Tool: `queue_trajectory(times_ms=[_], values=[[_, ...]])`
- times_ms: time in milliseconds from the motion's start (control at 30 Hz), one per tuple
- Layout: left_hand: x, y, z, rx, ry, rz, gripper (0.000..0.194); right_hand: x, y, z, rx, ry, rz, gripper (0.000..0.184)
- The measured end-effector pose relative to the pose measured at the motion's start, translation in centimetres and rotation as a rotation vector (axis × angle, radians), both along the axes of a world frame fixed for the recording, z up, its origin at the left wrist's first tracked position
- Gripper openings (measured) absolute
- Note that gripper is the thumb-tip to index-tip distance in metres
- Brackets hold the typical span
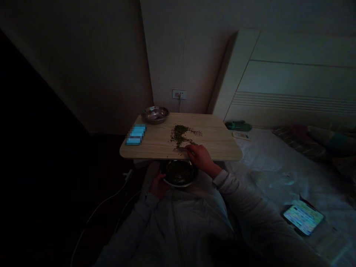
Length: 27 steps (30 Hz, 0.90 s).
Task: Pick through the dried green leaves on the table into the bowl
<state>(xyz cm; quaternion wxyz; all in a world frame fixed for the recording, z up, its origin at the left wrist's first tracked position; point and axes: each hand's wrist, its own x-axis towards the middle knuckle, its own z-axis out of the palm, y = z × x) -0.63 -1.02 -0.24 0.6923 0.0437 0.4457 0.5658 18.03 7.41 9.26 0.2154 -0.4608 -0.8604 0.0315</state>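
My left hand (159,185) grips the left rim of a metal bowl (180,184) held over my lap, just under the table's front edge. Dim light hides most of what the bowl contains. My right hand (199,157) is closed at the front of the small wooden table (219,144), with a thin, pale piece showing at its fingertips; its kind cannot be made out. Just beyond those fingers lies a loose pile of small green beans (180,131), with darker bits scattered to its right. A few grains lie near the table edge above the bowl.
A second metal bowl (155,115) stands at the table's back left, near a lit phone (136,134). On the bed to the right are another lit phone (303,217), a remote control (241,136) and a green object (238,126). A white cable (96,207) trails at left.
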Motion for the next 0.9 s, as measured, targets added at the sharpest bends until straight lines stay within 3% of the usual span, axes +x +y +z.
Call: queue_trajectory(times_ms=[400,900], values=[[-0.01,0.00,0.07,0.002,-0.002,-0.006,0.017,0.06,0.00,-0.16,0.001,0.010,0.023,0.026],[-0.07,0.06,-0.01,0.000,-0.005,-0.014,0.020,-0.07,-0.11,-0.07,0.011,0.003,0.012,0.026]])
